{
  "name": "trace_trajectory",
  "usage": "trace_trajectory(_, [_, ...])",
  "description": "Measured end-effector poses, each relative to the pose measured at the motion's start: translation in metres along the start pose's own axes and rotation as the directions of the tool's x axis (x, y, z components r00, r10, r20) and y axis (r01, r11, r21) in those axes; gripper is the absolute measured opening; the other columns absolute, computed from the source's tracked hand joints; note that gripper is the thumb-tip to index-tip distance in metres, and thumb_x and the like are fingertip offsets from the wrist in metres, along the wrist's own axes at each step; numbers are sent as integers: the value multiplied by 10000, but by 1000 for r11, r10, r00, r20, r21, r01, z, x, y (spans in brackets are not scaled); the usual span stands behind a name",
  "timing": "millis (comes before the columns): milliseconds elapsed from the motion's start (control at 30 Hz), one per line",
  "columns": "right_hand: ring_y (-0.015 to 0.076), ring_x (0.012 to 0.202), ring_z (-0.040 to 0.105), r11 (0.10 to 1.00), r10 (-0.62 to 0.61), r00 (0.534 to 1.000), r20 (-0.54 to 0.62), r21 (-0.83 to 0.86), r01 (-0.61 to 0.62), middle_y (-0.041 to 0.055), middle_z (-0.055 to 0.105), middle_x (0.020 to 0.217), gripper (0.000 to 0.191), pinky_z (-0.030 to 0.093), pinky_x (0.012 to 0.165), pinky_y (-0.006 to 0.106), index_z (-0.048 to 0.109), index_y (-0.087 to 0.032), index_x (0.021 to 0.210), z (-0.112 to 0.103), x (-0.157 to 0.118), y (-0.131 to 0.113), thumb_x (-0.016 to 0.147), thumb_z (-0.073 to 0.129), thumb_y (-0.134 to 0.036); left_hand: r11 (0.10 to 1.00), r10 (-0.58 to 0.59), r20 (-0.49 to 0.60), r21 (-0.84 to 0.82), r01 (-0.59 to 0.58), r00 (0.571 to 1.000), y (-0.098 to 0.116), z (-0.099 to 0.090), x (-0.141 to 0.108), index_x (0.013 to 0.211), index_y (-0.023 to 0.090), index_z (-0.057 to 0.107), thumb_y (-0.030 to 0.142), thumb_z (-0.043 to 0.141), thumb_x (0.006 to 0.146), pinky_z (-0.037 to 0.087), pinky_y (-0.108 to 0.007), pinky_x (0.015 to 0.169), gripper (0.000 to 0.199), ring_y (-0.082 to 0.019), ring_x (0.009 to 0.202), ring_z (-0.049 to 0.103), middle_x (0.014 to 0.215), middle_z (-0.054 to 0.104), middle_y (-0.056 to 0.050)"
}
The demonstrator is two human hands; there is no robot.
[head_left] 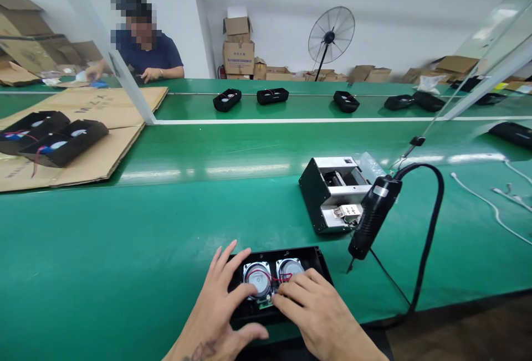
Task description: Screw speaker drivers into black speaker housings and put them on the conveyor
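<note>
A black speaker housing (310, 258) lies open side up at the near edge of the green bench, with two round silver speaker drivers (257, 279) inside, joined by red wires. My left hand (222, 300) rests spread on the housing's left part, fingers on the left driver and thumb against the near wall. My right hand (318, 308) lies over the right side, fingertips pressing at the wires and a small green circuit board (264, 304) between the drivers. Neither hand grips a tool.
A black electric screwdriver (374, 217) hangs on a cable right of the housing, beside a screw feeder box (332, 192). Two housings (62, 142) lie on cardboard at the left. Several more housings (226, 99) sit along the far belt. A person sits at the far left; white cables (490, 203) lie right.
</note>
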State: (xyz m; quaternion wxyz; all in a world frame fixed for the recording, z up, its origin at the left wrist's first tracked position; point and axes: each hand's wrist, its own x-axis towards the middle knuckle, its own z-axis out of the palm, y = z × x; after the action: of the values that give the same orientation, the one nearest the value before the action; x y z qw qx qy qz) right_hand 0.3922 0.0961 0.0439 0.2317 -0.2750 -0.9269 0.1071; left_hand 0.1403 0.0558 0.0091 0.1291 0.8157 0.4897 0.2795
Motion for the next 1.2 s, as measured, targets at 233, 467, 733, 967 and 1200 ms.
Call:
trace_trajectory(233, [203, 828, 628, 997, 76, 985, 153, 22, -80, 16, 748, 938, 200, 427, 769, 355, 665, -209, 1000, 6, 4, -5, 961, 565, -40, 981, 141, 19, 133, -142, 990, -6, 15, 3, 1002, 232, 702, 264, 820, 775, 217, -749, 1266, 258, -418, 1604, 240, 1603, 516, -110])
trace_trajectory(467, [203, 935, 675, 965, 193, 947, 257, 124, -230, -23, 790, 1021, 173, 464, 874, 344, 682, -267, 1066, -13, 6, -7, 947, 640, -149, 973, 197, 22, 115, -198, 980, -1, 8, 9, 935, 258, 704, 395, 779, 878, -45, -601, 1346, 167, -323, 1651, 125, 1481, 647, -1])
trace_trajectory(733, [198, 655, 571, 968, 19, 1000, 12, -252, -16, -8, 692, 704, 108, 421, 669, 369, 648, -207, 795, 18, 12, -9, 872, 715, -242, 900, 386, -48, 240, -364, 921, -16, 14, 18, 914, 255, 745, 326, 740, 857, -71, -642, 1329, 91, -419, 1643, 71, 1465, 650, 13])
trace_trajectory(967, [213, 810, 626, 990, 40, 976, 213, -141, -10, 58, 743, 964, 115, 428, 761, 365, 654, -168, 1001, -4, 36, -6, 887, 644, -178, 954, 241, 218, 124, -271, 946, -20, -14, 38, 1182, 323, 751, 268, 668, 944, 141, -644, 1330, 258, -346, 1642, 175, 1509, 615, -18])
trace_trajectory(1200, [204, 795, 680, 897, 233, 833, 501, 220, -384, -4, 768, 867, 279, 403, 670, 281, 758, -237, 1023, -36, 89, 30, 747, 779, -198, 942, -127, 618, -169, 289, 776, -26, -48, 105, 793, 246, 771, 483, 964, 626, 341, -527, 1258, 348, -396, 1503, 455, 1461, 654, -14])
